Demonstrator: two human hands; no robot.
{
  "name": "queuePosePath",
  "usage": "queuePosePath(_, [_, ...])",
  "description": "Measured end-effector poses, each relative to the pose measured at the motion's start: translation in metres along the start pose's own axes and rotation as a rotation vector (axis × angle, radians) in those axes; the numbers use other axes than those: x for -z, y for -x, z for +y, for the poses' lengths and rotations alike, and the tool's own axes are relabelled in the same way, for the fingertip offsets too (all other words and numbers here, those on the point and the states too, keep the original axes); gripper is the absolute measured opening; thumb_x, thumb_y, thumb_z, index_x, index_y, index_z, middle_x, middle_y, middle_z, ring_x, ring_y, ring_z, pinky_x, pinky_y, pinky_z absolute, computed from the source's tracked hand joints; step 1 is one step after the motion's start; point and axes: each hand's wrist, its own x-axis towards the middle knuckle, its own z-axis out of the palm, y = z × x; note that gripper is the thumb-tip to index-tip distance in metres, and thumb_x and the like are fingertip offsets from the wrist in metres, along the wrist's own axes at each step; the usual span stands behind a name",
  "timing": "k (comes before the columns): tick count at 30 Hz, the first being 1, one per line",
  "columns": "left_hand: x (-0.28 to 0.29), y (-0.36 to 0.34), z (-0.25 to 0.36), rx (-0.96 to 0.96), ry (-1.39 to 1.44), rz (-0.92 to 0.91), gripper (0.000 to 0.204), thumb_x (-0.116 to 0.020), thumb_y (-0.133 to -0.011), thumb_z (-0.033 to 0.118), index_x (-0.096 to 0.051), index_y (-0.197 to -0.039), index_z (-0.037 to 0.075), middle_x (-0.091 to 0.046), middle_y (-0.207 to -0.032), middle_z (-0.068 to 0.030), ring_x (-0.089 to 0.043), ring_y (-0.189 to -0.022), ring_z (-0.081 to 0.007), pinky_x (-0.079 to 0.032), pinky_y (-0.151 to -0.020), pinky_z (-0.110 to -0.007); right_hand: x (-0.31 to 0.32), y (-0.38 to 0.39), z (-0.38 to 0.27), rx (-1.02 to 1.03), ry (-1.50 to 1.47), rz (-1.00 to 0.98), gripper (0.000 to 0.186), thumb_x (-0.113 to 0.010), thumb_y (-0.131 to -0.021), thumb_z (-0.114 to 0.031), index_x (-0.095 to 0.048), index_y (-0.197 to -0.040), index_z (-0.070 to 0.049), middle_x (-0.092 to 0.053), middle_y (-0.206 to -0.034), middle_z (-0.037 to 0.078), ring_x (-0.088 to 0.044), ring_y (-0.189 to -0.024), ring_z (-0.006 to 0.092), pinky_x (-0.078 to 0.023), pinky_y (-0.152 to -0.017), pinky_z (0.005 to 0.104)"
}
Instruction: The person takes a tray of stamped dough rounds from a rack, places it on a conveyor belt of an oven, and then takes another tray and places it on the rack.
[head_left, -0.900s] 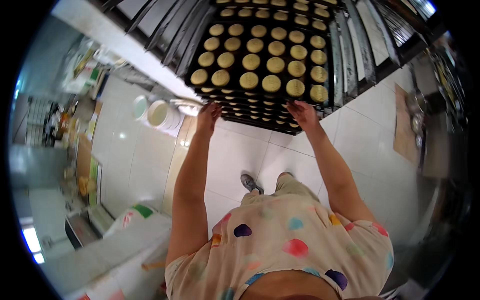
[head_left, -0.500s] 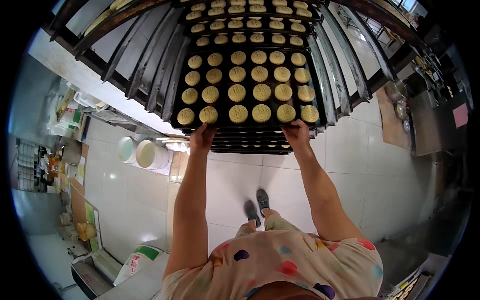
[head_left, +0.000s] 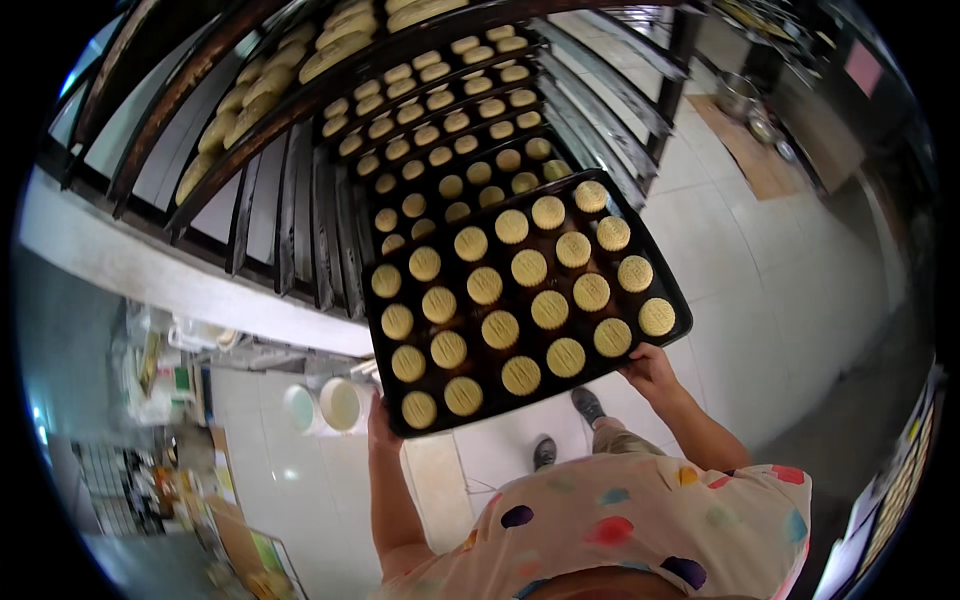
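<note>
Our left hand (head_left: 381, 428) grips the near-left corner of the black baking tray (head_left: 672, 291) of round cookies (head_left: 500, 329), held just in front of the tray rack (head_left: 300, 215); our right hand (head_left: 650, 369) clasps the tray's near-right corner.

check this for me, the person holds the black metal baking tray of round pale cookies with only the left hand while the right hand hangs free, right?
Not quite: the head view shows both hands on the black metal baking tray of round pale cookies. The left hand grips its near left corner and the right hand its near right corner.
</note>
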Motion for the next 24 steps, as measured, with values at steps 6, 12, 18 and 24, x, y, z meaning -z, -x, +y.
queuePosePath(6, [0.021,-0.059,0.018,-0.253,-0.923,0.417,0.082,-0.048,-0.08,0.063,-0.046,-0.123,-0.007,-0.052,-0.119,-0.0177,-0.052,-0.105,-0.0265,-0.04,-0.09,-0.034,0.029,0.085,0.064,0.223,-0.122,0.089,0.044,-0.048,-0.06,-0.001,-0.054,-0.103,-0.002,-0.062,-0.1,0.009,-0.058,-0.092,0.0256,-0.046,-0.084,0.0372])
queuePosePath(12, [0.017,-0.002,-0.049,-0.326,-0.807,0.292,0.071,-0.047,-0.085,0.056,-0.048,-0.12,-0.005,-0.053,-0.119,-0.0131,-0.053,-0.103,-0.0251,-0.042,-0.089,-0.035,0.074,0.186,0.096,0.395,-0.185,0.17,0.042,-0.051,-0.058,-0.003,-0.057,-0.099,-0.002,-0.062,-0.096,0.008,-0.058,-0.09,0.0235,-0.046,-0.083,0.0346])
queuePosePath(18, [-0.072,0.028,-0.152,-0.035,-0.613,-0.091,0.063,-0.045,-0.089,0.049,-0.044,-0.125,-0.002,-0.05,-0.124,-0.012,-0.052,-0.107,-0.0261,-0.041,-0.092,-0.036,0.163,0.307,0.113,0.629,-0.322,0.354,0.034,-0.053,-0.063,-0.004,-0.057,-0.097,-0.002,-0.063,-0.093,0.006,-0.059,-0.085,0.0213,-0.048,-0.081,0.0345])
queuePosePath(24, [-0.19,0.119,-0.29,-0.062,-0.858,-0.346,0.067,-0.049,-0.087,0.049,-0.041,-0.125,-0.005,-0.048,-0.126,-0.0133,-0.05,-0.109,-0.0242,-0.041,-0.091,-0.036,0.253,0.486,0.17,0.884,-0.565,0.531,0.033,-0.052,-0.062,-0.002,-0.058,-0.095,-0.004,-0.064,-0.092,0.005,-0.06,-0.083,0.0195,-0.049,-0.077,0.0335])
